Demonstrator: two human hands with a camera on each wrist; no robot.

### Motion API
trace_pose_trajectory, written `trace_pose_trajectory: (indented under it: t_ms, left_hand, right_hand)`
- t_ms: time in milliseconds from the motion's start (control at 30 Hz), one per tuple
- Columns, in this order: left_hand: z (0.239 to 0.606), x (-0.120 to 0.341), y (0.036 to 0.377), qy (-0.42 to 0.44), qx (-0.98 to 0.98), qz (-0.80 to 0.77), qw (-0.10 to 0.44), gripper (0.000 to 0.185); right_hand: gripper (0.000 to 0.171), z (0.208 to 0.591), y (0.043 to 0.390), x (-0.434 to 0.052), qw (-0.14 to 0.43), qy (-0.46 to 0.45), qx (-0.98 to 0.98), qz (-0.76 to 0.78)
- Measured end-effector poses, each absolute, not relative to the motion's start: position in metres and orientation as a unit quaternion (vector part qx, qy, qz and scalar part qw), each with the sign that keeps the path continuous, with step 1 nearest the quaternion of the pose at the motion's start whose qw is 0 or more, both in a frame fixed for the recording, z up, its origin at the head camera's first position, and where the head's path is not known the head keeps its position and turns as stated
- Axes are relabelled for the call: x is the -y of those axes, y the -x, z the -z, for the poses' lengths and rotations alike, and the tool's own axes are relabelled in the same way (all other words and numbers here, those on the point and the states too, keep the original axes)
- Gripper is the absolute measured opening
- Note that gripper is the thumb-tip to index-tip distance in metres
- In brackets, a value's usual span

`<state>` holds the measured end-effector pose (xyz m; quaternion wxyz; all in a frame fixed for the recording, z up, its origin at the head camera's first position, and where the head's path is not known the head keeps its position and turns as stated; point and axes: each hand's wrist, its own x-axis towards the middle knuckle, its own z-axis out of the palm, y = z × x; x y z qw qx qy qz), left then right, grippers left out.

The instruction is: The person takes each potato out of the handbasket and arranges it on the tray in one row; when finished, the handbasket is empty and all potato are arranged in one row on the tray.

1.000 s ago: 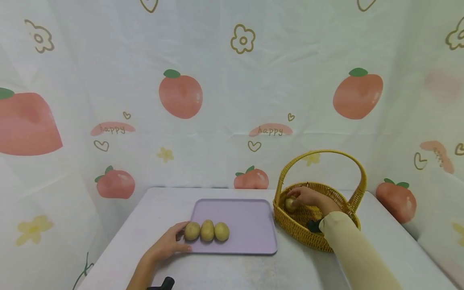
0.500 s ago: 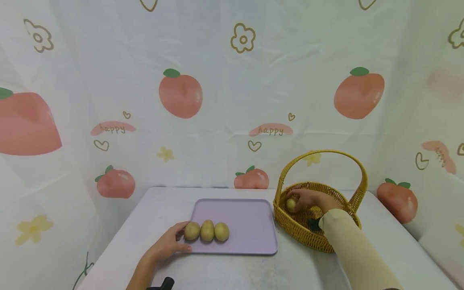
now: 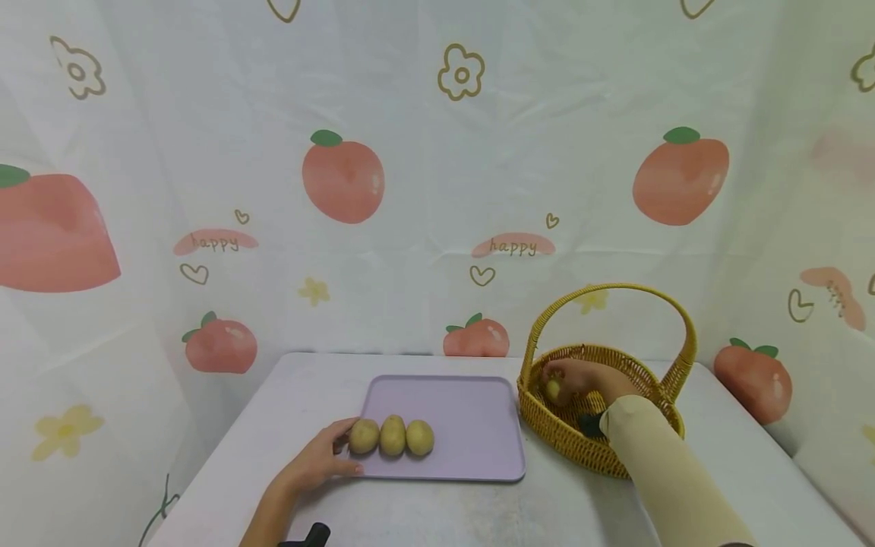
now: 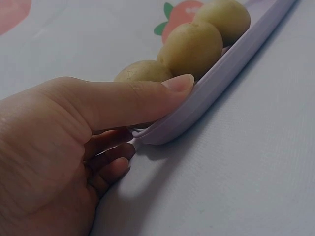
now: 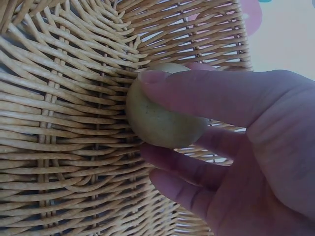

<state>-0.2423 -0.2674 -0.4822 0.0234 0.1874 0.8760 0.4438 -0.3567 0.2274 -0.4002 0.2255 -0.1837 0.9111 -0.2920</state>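
White cloth covers the table (image 3: 437, 509) at the near edge; a dark wrist-strap piece shows at the bottom of the head view. Left hand (image 3: 316, 460): resting on the cloth at the near left corner of the lilac tray (image 3: 472, 425); thumb laid along the tray rim, remaining fingers curled under the edge, so the corner is gripped. Three potatoes (image 3: 393, 437) sit in a row on the near left part of the tray, touching one another, the leftmost just beside the thumb. Right hand (image 3: 581, 377), in a cream sleeve (image 3: 670, 479): reaching inside the yellow wicker basket (image 3: 581, 444), which stands just right of the tray; thumb and fingers curled around a small potato (image 5: 160, 120), which lies against the basket's inner wall. Behind the table hangs a white curtain (image 3: 437, 190) printed with peaches, flowers, hearts and the word "happy".
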Motion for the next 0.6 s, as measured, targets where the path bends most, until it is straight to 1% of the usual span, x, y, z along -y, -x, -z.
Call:
trace_pose_trajectory:
  t_ms: [200, 467, 600]
  left_hand:
    - [0.482, 0.266, 0.242, -0.181, -0.878, -0.443, 0.026, 0.088]
    - [0.486, 0.266, 0.245, -0.174, -0.879, -0.443, 0.025, 0.090]
    - [0.487, 0.267, 0.245, -0.177, -0.878, -0.444, 0.026, 0.090]
  right_hand:
    - [0.044, 0.401, 0.356, -0.235, 0.194, 0.195, -0.910, 0.310]
    - [0.049, 0.392, 0.352, -0.241, 0.121, 0.248, -0.907, 0.319]
    - [0.055, 0.386, 0.344, -0.243, 0.088, 0.265, -0.903, 0.326]
